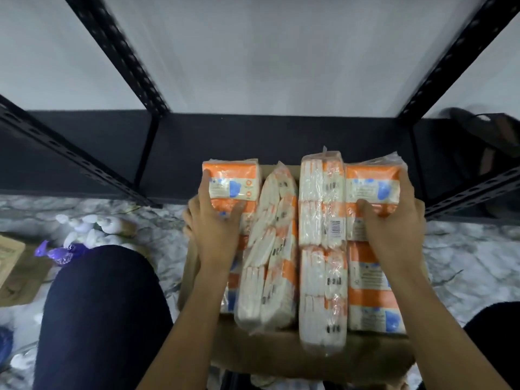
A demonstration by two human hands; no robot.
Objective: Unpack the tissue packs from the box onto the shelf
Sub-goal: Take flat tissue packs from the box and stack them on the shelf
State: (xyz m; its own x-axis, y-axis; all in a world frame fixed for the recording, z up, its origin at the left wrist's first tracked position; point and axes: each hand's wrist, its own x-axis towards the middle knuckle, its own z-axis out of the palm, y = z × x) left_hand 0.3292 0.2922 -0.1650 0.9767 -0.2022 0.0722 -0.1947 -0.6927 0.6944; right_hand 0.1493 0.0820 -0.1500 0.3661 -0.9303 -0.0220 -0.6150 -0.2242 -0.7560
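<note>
A cardboard box [281, 353] sits on the floor in front of me, packed with several orange-and-white tissue packs in clear wrap. My left hand [212, 225] grips the leftmost pack [233, 182], fingers along its outer side and thumb across its face. My right hand [394, 218] grips the rightmost pack [372, 185] the same way. Between them lie two long packs [320, 243] on their sides. The black metal shelf [253, 142] stands just beyond the box, its lowest board bare.
Black slotted uprights [118, 52] frame the shelf on both sides. A dark sandal [486, 130] lies on the shelf's right end. White bottles and a purple wrapper [81, 235] lie on the marble floor to the left, beside brown cardboard [14, 266]. My knee [104, 313] is at lower left.
</note>
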